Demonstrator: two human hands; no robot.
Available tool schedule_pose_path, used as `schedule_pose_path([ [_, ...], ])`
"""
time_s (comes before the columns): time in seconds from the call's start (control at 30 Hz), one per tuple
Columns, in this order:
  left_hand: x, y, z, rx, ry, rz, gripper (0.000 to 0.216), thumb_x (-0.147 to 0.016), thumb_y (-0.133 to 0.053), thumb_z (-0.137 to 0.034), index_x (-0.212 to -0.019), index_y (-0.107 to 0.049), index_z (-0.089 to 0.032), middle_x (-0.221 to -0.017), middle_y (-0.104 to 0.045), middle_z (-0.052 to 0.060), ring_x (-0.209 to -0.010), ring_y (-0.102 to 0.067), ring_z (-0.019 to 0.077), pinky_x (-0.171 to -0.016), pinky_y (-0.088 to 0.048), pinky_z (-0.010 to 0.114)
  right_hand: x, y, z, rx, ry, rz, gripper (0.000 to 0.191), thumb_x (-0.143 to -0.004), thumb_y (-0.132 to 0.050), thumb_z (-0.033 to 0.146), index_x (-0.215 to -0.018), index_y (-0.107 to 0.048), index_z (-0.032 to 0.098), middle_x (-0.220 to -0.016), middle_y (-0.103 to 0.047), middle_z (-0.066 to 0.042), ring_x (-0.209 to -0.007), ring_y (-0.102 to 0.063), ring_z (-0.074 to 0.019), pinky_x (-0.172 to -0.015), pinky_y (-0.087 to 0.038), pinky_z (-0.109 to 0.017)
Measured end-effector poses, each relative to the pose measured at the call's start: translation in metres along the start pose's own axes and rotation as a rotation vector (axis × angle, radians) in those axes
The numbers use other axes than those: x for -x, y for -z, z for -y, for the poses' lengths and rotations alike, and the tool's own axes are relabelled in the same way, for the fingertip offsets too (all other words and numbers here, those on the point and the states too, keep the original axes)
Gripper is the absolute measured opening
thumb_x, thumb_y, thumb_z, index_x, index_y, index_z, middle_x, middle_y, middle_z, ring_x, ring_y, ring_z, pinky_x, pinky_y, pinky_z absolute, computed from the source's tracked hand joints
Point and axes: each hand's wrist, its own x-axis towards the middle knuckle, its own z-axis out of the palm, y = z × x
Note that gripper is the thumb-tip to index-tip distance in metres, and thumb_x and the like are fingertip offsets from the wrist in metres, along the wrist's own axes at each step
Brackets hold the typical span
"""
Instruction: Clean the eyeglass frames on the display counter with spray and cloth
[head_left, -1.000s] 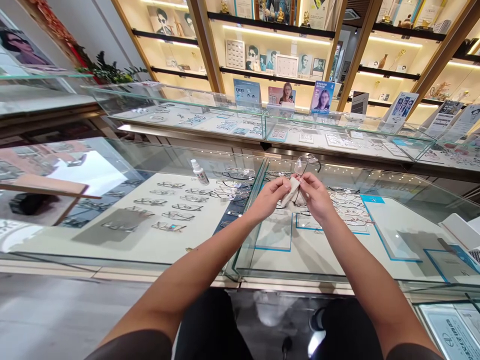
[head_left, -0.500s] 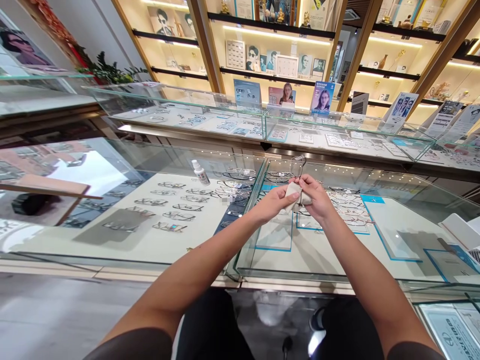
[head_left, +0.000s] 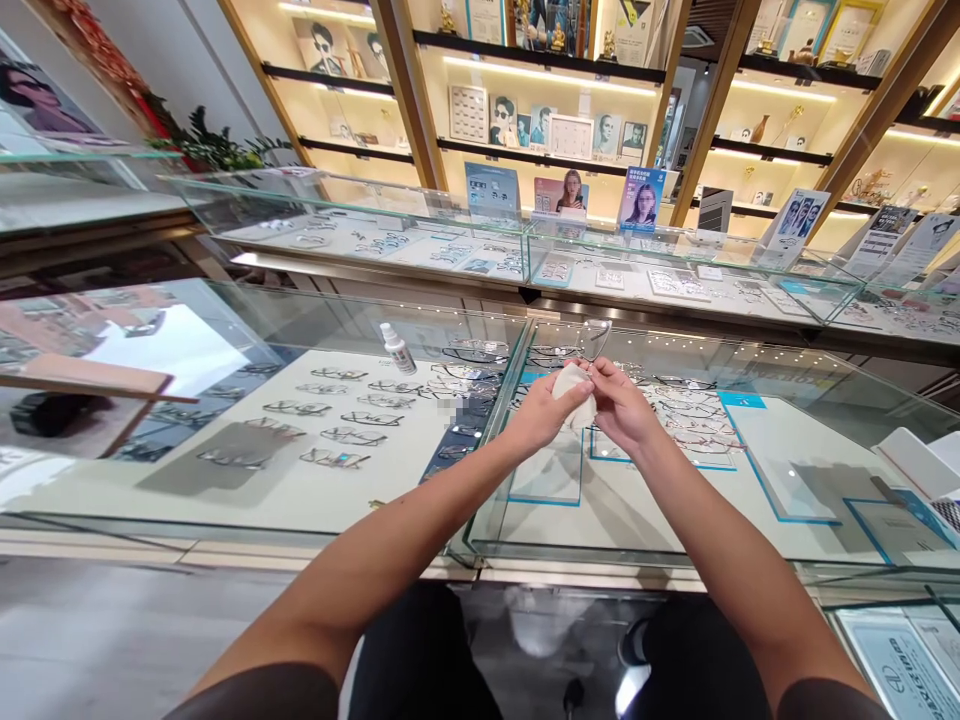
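Above the glass counter, my left hand (head_left: pixel 540 412) is closed on a pale cleaning cloth (head_left: pixel 573 392), its thumb pressed over the folds. My right hand (head_left: pixel 624 406) is beside it, fingers pinched on a pair of thin-framed eyeglasses (head_left: pixel 598 337). Part of the frame sticks up beyond my fingertips; the rest is hidden by the cloth and fingers. Both hands touch or nearly touch at the cloth. A white spray bottle (head_left: pixel 398 350) stands on the counter to the left of my hands.
Rows of eyeglasses (head_left: pixel 358 436) lie inside the glass display counter (head_left: pixel 420 505). Blue-edged trays (head_left: pixel 784 470) show at the right. Another glass showcase (head_left: pixel 450 215) with upright advert cards (head_left: pixel 643 198) runs behind, before lit shelves (head_left: pixel 540 150). A white stand (head_left: pixel 919 460) is at the right edge.
The cloth has shifted slightly left and turned between my hands, with more of it over my left fingers. The eyeglasses have tilted and sit slightly lower.
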Motion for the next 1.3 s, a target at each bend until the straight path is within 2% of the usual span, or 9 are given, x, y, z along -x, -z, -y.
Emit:
schedule_pose_path([
  [0.17, -0.004, 0.003, 0.006, 0.057, 0.053, 0.043, 0.072, -0.071, -0.071, -0.088, -0.077, -0.061, -0.017, -0.061, -0.046, -0.004, -0.054, -0.038, 0.0092, -0.051, -0.03, 0.025, 0.0, 0.002, 0.004, 0.035, 0.016, -0.019, 0.041, -0.062, -0.097, 0.047, -0.073, -0.064, 0.025, -0.089, -0.075, 0.003, -0.072, -0.063, -0.0124, -0.066, -0.053, -0.024],
  [0.33, -0.012, 0.009, 0.01, 0.188, 0.126, 0.173, 0.074, -0.068, -0.074, -0.088, -0.081, -0.066, -0.016, -0.068, -0.059, 0.001, -0.061, -0.051, 0.0123, -0.058, -0.042, 0.025, -0.004, 0.008, 0.012, 0.001, 0.043, -0.049, 0.041, -0.059, -0.1, 0.043, -0.075, -0.067, 0.025, -0.092, -0.077, 0.001, -0.083, -0.068, -0.0151, -0.076, -0.056, -0.026],
  [0.43, -0.013, 0.01, 0.008, 0.203, 0.123, 0.208, 0.073, -0.071, -0.071, -0.09, -0.081, -0.067, -0.017, -0.068, -0.061, 0.001, -0.062, -0.053, 0.0126, -0.057, -0.041, 0.024, -0.005, 0.011, 0.014, -0.019, 0.051, -0.048, 0.042, -0.057, -0.102, 0.043, -0.075, -0.068, 0.025, -0.091, -0.077, 0.002, -0.083, -0.068, -0.0144, -0.076, -0.056, -0.025],
  [0.67, -0.005, 0.01, -0.001, 0.169, 0.127, 0.302, 0.063, -0.072, -0.086, -0.07, -0.094, -0.068, -0.013, -0.07, -0.063, -0.001, -0.056, -0.05, 0.0082, -0.055, -0.037, 0.021, -0.004, 0.01, 0.011, -0.011, 0.021, -0.028, 0.04, -0.063, -0.099, 0.042, -0.075, -0.066, 0.024, -0.094, -0.077, 0.001, -0.081, -0.066, -0.0146, -0.072, -0.054, -0.026],
  [0.8, -0.004, 0.006, -0.002, 0.158, 0.112, 0.202, 0.068, -0.064, -0.093, -0.064, -0.102, -0.07, -0.013, -0.075, -0.065, -0.001, -0.06, -0.052, 0.0086, -0.058, -0.038, 0.021, -0.003, 0.008, 0.009, 0.029, 0.007, -0.026, 0.04, -0.065, -0.097, 0.045, -0.075, -0.064, 0.024, -0.098, -0.076, 0.001, -0.08, -0.062, -0.0139, -0.067, -0.049, -0.026],
  [0.93, -0.004, 0.004, 0.001, 0.135, 0.013, 0.05, 0.065, -0.065, -0.089, -0.072, -0.088, -0.07, -0.014, -0.075, -0.063, -0.001, -0.066, -0.051, 0.009, -0.063, -0.04, 0.021, -0.002, 0.005, 0.005, 0.097, 0.03, -0.009, 0.039, -0.068, -0.094, 0.048, -0.076, -0.064, 0.024, -0.097, -0.073, 0.001, -0.072, -0.053, -0.0118, -0.065, -0.043, -0.027],
  [1.03, -0.005, 0.005, 0.007, 0.113, 0.0, -0.01, 0.068, -0.069, -0.08, -0.08, -0.079, -0.068, -0.014, -0.067, -0.057, -0.003, -0.06, -0.044, 0.0077, -0.057, -0.035, 0.021, -0.002, 0.003, 0.002, 0.146, 0.047, -0.017, 0.038, -0.069, -0.093, 0.049, -0.077, -0.065, 0.025, -0.088, -0.069, 0.002, -0.068, -0.047, -0.0118, -0.067, -0.041, -0.028],
  [1.13, -0.009, 0.007, 0.013, 0.123, 0.028, 0.014, 0.071, -0.072, -0.074, -0.085, -0.084, -0.071, -0.015, -0.063, -0.058, -0.002, -0.059, -0.048, 0.0098, -0.056, -0.036, 0.022, -0.003, 0.004, 0.003, 0.148, 0.062, -0.013, 0.038, -0.069, -0.092, 0.05, -0.076, -0.064, 0.026, -0.089, -0.069, 0.001, -0.079, -0.056, -0.0156, -0.076, -0.045, -0.031],
  [1.3, -0.017, 0.012, 0.02, 0.221, 0.081, 0.019, 0.077, -0.071, -0.072, -0.088, -0.098, -0.075, -0.016, -0.08, -0.073, 0.004, -0.075, -0.067, 0.017, -0.063, -0.05, 0.025, -0.004, 0.008, 0.014, 0.164, 0.092, -0.037, 0.035, -0.067, -0.093, 0.049, -0.075, -0.068, 0.026, -0.103, -0.073, -0.002, -0.105, -0.063, -0.021, -0.092, -0.048, -0.033],
])
